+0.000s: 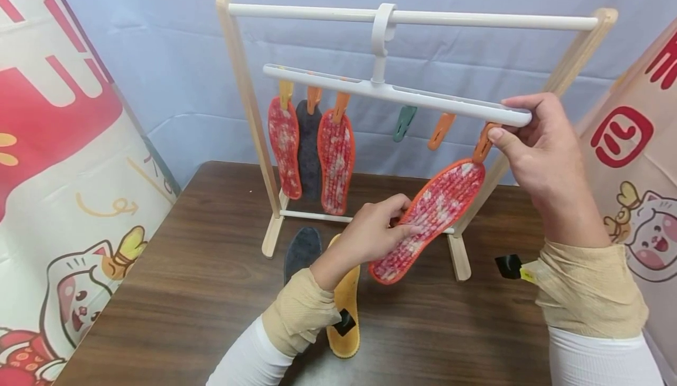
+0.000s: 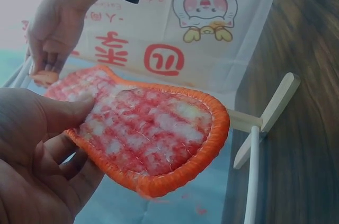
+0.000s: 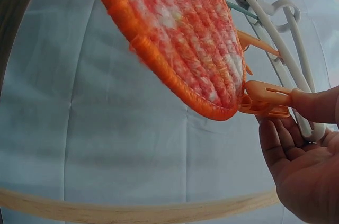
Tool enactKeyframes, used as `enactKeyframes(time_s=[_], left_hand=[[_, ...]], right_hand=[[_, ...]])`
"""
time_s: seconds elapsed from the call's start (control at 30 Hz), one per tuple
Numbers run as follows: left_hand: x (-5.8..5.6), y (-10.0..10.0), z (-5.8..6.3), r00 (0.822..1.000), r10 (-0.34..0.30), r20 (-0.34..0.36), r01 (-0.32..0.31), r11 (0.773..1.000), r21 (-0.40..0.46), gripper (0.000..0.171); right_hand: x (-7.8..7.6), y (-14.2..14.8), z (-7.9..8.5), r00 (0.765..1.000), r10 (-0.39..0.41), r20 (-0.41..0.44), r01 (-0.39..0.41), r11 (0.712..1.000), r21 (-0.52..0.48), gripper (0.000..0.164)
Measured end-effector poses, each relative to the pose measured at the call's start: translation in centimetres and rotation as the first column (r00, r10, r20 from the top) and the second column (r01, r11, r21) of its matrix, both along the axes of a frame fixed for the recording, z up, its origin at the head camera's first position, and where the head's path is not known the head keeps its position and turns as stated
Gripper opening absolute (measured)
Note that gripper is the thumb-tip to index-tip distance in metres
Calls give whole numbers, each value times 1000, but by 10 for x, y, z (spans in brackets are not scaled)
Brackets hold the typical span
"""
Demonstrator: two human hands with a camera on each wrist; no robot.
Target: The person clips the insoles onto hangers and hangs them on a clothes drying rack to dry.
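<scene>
A red-and-white insole with an orange edge (image 1: 435,215) slants below the right end of a white clip hanger (image 1: 423,99). My left hand (image 1: 372,230) grips its middle, thumb on top and fingers beneath, as the left wrist view shows. At the insole's upper end, my right hand (image 1: 550,151) pinches an orange clip (image 3: 267,97) between thumb and fingers, close to the hanger's end. The clip's jaws meet the insole's edge. Further left on the hanger, a green clip (image 1: 405,123) and another orange clip (image 1: 441,131) hang with nothing in them.
Two red insoles (image 1: 336,163) and a dark insole (image 1: 309,151) hang at the hanger's left. The hanger hooks over a wooden rack's white bar (image 1: 492,20). On the brown table (image 1: 211,262) lie a dark insole (image 1: 302,251) and a yellow insole (image 1: 346,348), partly behind my left arm.
</scene>
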State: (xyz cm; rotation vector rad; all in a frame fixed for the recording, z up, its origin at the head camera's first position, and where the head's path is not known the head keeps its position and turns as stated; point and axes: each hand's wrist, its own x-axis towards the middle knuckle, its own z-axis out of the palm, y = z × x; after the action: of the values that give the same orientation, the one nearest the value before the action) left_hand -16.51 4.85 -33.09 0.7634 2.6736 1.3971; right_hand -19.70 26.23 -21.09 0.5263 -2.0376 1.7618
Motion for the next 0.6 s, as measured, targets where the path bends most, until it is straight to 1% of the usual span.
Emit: enactKeyframes(time_s=[0.23,0.47,0.6], left_hand=[[-1,4,0,1000,6,25,-6,1000,12,19],[-3,7,0,1000,9,24,-10,1000,16,20],[-5,9,-1,999,16,33,-17,1000,26,20]], right_hand=[[-1,0,-1,1000,5,-4,-5,1000,-10,36],[-1,0,0,999,-35,16,34,998,49,37],[-1,0,1,999,-37,17,36,998,53,36]])
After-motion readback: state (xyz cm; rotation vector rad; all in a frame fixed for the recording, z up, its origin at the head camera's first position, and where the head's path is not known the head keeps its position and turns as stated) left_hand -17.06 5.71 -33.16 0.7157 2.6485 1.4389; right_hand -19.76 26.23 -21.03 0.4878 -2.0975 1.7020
